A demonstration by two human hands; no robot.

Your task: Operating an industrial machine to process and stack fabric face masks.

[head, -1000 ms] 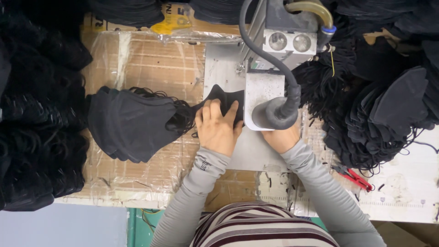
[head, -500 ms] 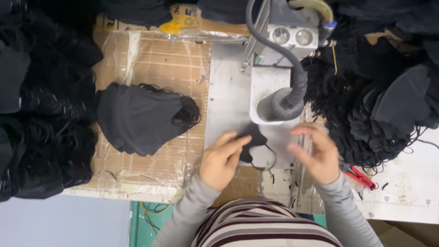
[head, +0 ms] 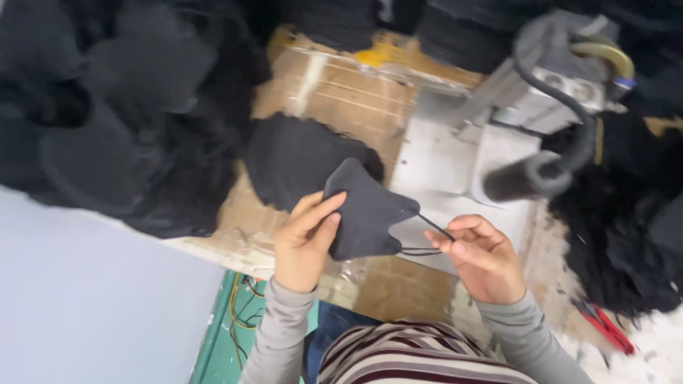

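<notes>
I hold a black fabric face mask [head: 366, 212] up in front of my chest, above the near edge of the bench. My left hand [head: 306, 242] pinches its left side between thumb and fingers. My right hand [head: 480, 256] pulls the thin black ear loop [head: 427, 238] taut off the mask's right edge. A stack of black masks [head: 295, 160] lies on the cardboard-covered bench just behind my left hand. The grey bench machine [head: 548, 92] with its thick black hose [head: 541, 178] stands to the upper right.
Big heaps of black masks [head: 121, 107] fill the left side, and another heap [head: 626, 227] lies at the right. Red-handled snips [head: 605, 327] rest near the right edge. A grey metal plate [head: 441, 163] sits under the machine.
My hands left the machine, drew the mask back toward me and lifted it. The right hand now holds its ear loop. The view has tilted and swung left.
</notes>
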